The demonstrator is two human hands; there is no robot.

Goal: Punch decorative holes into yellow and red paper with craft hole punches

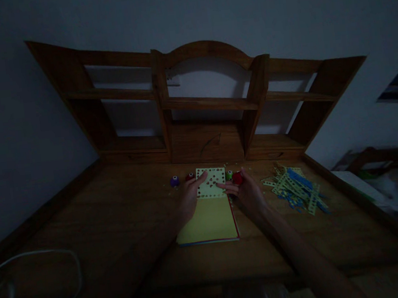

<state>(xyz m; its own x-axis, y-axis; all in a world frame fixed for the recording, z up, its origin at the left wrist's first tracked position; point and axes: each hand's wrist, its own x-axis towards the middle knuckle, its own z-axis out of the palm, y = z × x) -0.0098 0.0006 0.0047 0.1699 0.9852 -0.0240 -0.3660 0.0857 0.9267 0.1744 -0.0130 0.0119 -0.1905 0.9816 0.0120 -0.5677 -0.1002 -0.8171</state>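
Observation:
A yellow sheet (pixel 210 174) with rows of small dark punched shapes stands above a plain yellow paper pad (pixel 209 219) on the desk. My left hand (pixel 189 200) grips the sheet's left side, thumb on its face, other fingers mostly hidden. In my right hand (pixel 248 195) is a small red craft punch (pixel 237 178), between thumb and fingers; some fingertips reach the sheet's right edge. Beside the sheet are a purple punch (pixel 174 181), a dark red punch (pixel 189 176) near my left hand, and a green punch (pixel 229 175) near my right.
A pile of punched yellow and blue paper strips (pixel 297 188) lies on the desk's right side, with small cut-outs around it. Behind stands a wooden shelf unit (pixel 208 103). A white cable (pixel 73 257) loops at the lower left. The room is dim.

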